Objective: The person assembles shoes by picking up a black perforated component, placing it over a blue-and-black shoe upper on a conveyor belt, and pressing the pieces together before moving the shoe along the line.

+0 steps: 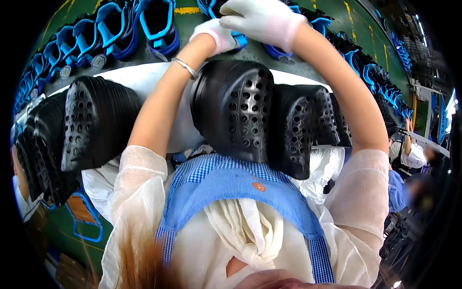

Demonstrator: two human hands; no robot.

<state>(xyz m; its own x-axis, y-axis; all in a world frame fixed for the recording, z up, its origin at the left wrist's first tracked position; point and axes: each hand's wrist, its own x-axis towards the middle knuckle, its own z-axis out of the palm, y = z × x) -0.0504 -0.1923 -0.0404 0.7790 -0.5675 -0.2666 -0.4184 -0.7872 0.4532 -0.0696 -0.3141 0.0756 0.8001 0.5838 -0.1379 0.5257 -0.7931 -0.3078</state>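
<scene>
At the top centre, both my hands wear white gloves with pinkish cuffs. My left hand (219, 36) is beside a black shoe with light-blue trim (239, 41), and its fingers are hidden. My right hand (262, 21) lies across above it, fingers stretched toward the left and slightly apart, with nothing visible in them. Below my wrists stands a big stack of nested black moulded pieces (231, 111) with rows of round holes. A second such stack (293, 130) leans against it on the right.
More black perforated stacks (96, 123) stand at the left on a white surface (171, 127). Rows of black-and-blue shoes (113, 31) line the far side on a green surface (190, 21). A blue-framed stool (84, 214) is at lower left. Other people (414, 154) are at the right.
</scene>
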